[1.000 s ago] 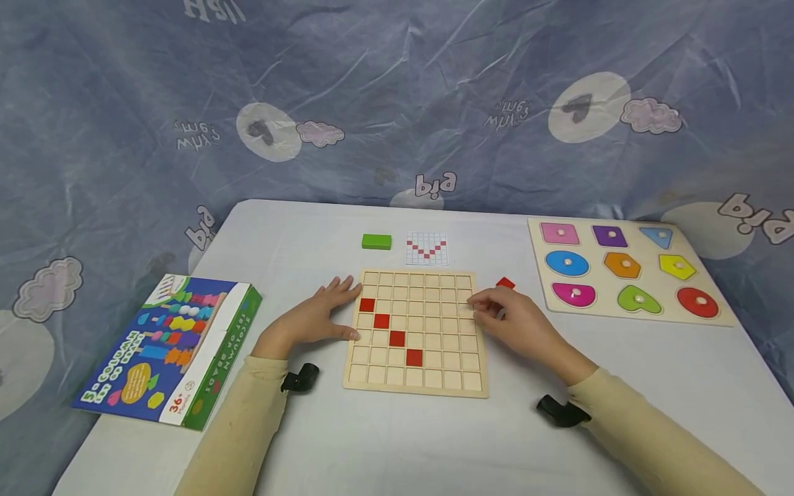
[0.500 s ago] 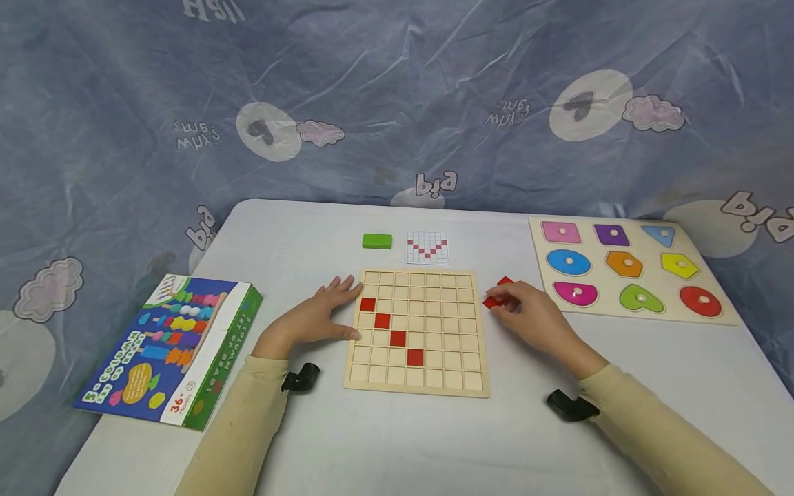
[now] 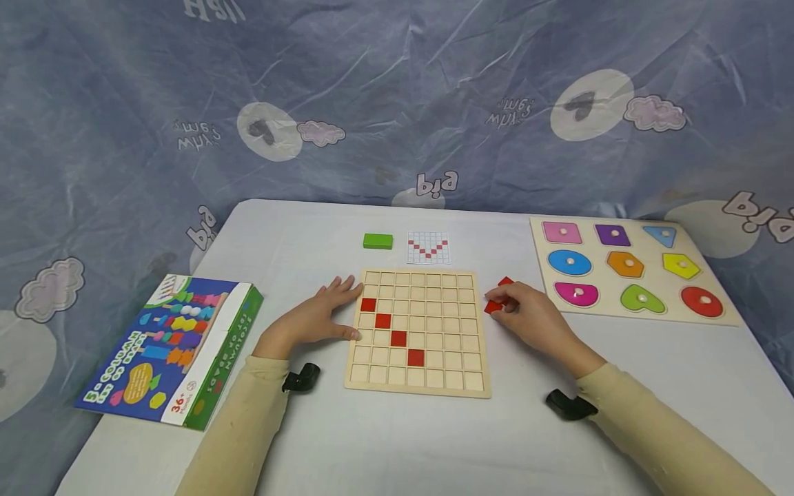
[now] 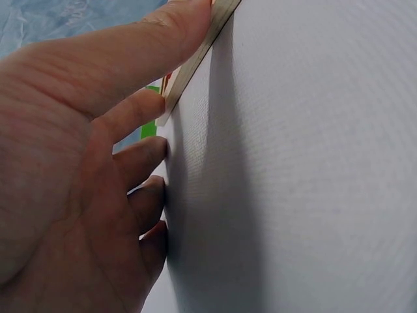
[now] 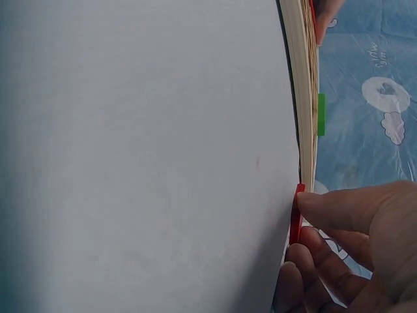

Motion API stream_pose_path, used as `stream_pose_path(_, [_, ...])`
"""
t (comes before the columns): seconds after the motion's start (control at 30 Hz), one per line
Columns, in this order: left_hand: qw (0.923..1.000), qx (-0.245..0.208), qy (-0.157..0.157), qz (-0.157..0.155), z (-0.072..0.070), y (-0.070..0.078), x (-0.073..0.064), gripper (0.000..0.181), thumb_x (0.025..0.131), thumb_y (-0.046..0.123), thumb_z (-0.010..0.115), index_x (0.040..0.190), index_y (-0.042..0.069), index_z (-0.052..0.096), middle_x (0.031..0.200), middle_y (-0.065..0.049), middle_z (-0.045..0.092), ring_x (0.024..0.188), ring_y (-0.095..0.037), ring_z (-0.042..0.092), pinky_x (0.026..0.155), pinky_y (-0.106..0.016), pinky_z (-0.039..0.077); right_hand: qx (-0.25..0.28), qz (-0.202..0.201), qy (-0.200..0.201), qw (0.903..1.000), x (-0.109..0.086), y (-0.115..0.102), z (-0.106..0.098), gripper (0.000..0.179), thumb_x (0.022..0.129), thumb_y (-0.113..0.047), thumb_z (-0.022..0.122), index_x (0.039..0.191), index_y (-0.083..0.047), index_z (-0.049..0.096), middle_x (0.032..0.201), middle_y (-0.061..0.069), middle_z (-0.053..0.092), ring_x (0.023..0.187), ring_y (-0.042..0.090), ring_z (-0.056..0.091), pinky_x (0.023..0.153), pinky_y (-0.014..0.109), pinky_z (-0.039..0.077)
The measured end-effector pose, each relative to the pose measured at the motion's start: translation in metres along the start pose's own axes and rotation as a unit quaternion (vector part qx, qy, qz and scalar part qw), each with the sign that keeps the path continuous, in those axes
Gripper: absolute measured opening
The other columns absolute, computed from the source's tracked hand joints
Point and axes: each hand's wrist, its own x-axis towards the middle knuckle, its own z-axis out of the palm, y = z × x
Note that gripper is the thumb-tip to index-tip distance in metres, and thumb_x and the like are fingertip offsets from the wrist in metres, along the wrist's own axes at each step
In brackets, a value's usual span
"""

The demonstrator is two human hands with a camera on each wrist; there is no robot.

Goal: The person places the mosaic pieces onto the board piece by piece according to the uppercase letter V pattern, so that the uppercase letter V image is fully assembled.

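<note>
A wooden grid board (image 3: 434, 393) lies flat on the table, with several red square tiles (image 3: 398, 338) set in its cells along a diagonal from the left. My left hand (image 3: 314, 313) rests at the board's left edge, fingers spread, thumb and index finger touching the frame. To the right of the board, my right hand (image 3: 527, 313) pinches a red tile (image 5: 297, 212) between thumb and fingers, close to the tabletop. Another bit of red (image 3: 505, 280) shows behind those fingers; its lower part is hidden.
Behind the board lie a green block (image 3: 378, 241) and a small pattern card (image 3: 428, 248) with a red V. A shape puzzle board (image 3: 598, 275) with knobbed pieces is at the right. On the left sits a toy box (image 3: 170, 348). A patterned cloth (image 3: 397, 103) hangs behind the table.
My right hand has moved right, from above the board's right edge to the red tiles beside it, and now pinches one. The left hand has stayed in place.
</note>
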Motion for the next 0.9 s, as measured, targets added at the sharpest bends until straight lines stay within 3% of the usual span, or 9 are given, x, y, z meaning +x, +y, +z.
stream_pose_path(0.37, [1.0000, -0.002, 0.002, 0.002, 0.0005, 0.0009, 0.0007, 0.102, 0.080, 0.041, 0.086, 0.161, 0.017, 0.030, 0.169, -0.009, 0.014, 0.157, -0.030, 0.003, 0.127, -0.049, 0.006, -0.008, 0.011, -0.005, 0.9999, -0.0046, 0.0003, -0.0047, 0.033, 0.087, -0.011, 0.080, 0.119, -0.006, 0.074, 0.093, 0.006, 0.065, 0.085, 0.021, 0.058, 0.071, 0.034, 0.052])
stream_pose_path(0.9, [1.0000, -0.006, 0.002, -0.001, -0.0007, 0.0018, -0.0011, 0.102, 0.079, 0.040, 0.086, 0.161, 0.017, 0.030, 0.170, -0.008, 0.014, 0.157, -0.031, 0.002, 0.126, -0.051, 0.007, 0.002, 0.014, -0.015, 0.9998, -0.0071, 0.0016, -0.0063, 0.031, 0.087, -0.014, 0.081, 0.117, -0.009, 0.073, 0.098, 0.006, 0.067, 0.087, 0.021, 0.061, 0.076, 0.036, 0.055])
